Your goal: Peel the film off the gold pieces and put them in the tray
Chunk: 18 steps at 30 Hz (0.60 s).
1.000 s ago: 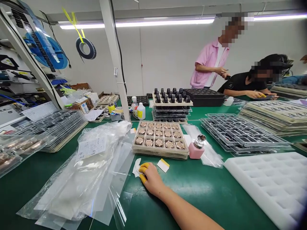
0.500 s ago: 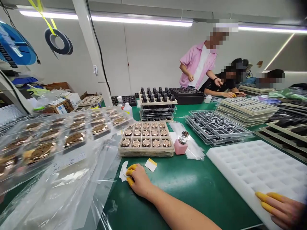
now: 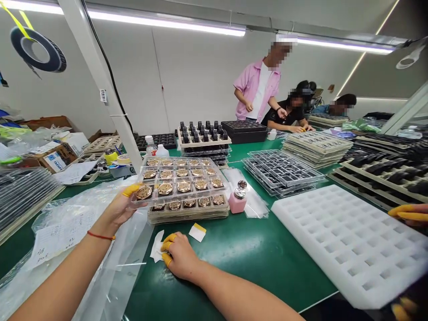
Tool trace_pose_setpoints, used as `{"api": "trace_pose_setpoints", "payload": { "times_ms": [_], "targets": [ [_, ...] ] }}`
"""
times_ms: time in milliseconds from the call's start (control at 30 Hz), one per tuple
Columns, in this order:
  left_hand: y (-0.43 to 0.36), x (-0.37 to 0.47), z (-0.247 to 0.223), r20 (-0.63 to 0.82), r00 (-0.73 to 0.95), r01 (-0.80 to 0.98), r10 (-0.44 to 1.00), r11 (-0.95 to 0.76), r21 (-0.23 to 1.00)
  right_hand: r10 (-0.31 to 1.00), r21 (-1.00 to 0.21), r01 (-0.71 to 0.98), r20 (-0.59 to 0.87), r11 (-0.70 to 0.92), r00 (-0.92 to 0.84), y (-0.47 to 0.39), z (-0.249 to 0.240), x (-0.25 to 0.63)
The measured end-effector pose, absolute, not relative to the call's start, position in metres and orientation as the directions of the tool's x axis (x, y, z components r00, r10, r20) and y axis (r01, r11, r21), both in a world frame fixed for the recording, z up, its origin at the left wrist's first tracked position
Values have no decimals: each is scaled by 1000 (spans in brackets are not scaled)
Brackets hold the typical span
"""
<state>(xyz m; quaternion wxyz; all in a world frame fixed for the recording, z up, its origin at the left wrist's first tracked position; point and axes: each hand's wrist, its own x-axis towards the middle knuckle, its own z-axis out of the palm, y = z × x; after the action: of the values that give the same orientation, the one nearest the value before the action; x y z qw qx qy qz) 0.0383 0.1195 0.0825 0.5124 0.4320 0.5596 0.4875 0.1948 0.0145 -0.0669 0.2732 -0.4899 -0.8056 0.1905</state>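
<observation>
My left hand (image 3: 122, 209) grips the near left corner of a clear plastic tray (image 3: 192, 192), which holds rows of rose-gold watch cases (image 3: 165, 188). It is held just above a stack of similar trays (image 3: 189, 216), also filled with rose-gold watch cases, and partly covers it. On the green tabletop, my right hand (image 3: 182, 256) has its fingers closed on a crumpled white tissue (image 3: 156, 249). Yellow finger cots cover fingertips on both hands. Close to my right hand lies a small white and yellow card (image 3: 197, 232).
A pink pump bottle (image 3: 237, 200) stands right of the trays, beside clear bags (image 3: 257, 203). A white foam tray (image 3: 334, 236) lies on the right, with another person's hand (image 3: 409, 214) at its edge. Plastic sheeting (image 3: 110, 267) spreads left. Tray stacks (image 3: 284, 171) stand farther back.
The tray of watch cases has moved from the near left to over the stack, and my left hand has come into view holding it. My right hand stays on the tissue. The view has turned right.
</observation>
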Motion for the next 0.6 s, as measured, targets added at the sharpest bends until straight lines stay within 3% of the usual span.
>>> {"api": "trace_pose_setpoints", "payload": {
  "times_ms": [133, 300, 500, 600],
  "targets": [
    [142, 44, 49, -157, 121, 106, 980, 144, 984, 892, -588, 673, 247, 448, -377, 15, -68, 196],
    [164, 47, 28, -128, 108, 343, 986, 84, 936, 889, -596, 663, 248, 453, -385, 16, -67, 197],
    [154, 53, 25, 146, -31, 581, 989, -101, 808, 884, -590, 659, 278, 466, -376, 16, -69, 196],
    [134, 59, 18, 410, 84, 747, 908, -329, 578, 878, -578, 662, 286, 478, -384, 16, -71, 196]
  ]
}}
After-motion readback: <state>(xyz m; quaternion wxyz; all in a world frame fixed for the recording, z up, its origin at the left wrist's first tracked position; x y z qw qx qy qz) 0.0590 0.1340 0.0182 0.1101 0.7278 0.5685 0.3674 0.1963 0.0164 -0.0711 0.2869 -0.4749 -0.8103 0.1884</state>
